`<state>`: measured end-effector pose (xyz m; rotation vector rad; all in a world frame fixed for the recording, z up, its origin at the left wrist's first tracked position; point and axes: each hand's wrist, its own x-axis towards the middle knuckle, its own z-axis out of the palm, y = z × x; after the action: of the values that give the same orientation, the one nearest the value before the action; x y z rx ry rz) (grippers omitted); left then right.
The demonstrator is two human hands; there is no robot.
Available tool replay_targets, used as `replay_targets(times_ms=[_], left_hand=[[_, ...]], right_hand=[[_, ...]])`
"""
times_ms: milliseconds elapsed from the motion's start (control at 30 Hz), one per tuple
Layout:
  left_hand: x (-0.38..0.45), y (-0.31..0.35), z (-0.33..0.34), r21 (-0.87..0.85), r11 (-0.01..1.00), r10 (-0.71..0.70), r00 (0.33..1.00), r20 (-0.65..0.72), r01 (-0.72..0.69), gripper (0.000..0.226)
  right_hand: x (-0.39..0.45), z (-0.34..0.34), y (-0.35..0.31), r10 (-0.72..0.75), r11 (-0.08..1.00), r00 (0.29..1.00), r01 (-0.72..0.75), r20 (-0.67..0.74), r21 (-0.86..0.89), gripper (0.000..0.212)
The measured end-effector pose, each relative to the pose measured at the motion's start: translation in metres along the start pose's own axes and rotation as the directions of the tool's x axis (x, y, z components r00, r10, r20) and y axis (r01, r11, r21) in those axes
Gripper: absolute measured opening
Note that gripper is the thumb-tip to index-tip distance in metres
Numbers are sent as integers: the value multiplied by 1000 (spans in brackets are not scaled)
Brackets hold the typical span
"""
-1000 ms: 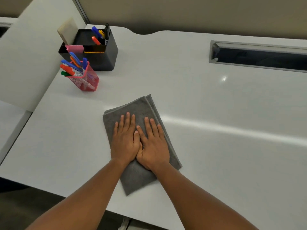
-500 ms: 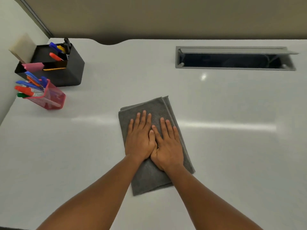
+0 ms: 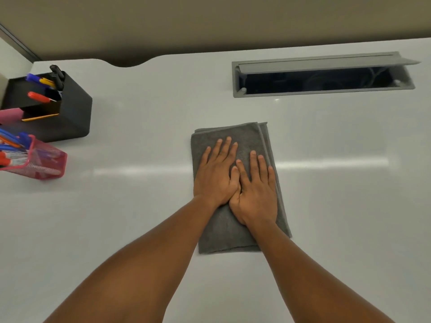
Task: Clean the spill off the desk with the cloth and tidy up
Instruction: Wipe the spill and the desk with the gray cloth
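Note:
A folded grey cloth (image 3: pixel 224 231) lies flat on the white desk (image 3: pixel 116 217) near its middle. My left hand (image 3: pixel 215 176) and my right hand (image 3: pixel 255 193) rest side by side on top of the cloth, palms down and fingers stretched out, thumbs touching. Both press on the cloth without gripping it. No spill shows on the desk surface around the cloth.
A black desk organiser (image 3: pixel 72 113) with pens and a pink note pad stands at the far left. In front of it a pink mesh cup (image 3: pixel 44 164) holds markers. An open grey cable tray (image 3: pixel 321 75) is set into the desk at the back right.
The view has swung to the right, so the organiser and cup sit further left in the frame. The cloth with both hands on it has slid slightly right and turned straighter.

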<state>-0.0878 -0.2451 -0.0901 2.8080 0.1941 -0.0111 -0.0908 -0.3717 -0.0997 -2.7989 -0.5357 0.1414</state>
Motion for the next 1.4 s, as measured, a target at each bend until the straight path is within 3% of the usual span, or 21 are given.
replay_targets(times_ms=[533,1400], left_hand=[[73,-5,-1,-36,996,82,997,1,-82,61],[74,-7,-6,-53,993,111,993,27,-110,60]], right_hand=[[62,-11,5,87,995,994,-90,-62,-51,59],[63,-12,3,101,991,994,-105,-44,-82,60]])
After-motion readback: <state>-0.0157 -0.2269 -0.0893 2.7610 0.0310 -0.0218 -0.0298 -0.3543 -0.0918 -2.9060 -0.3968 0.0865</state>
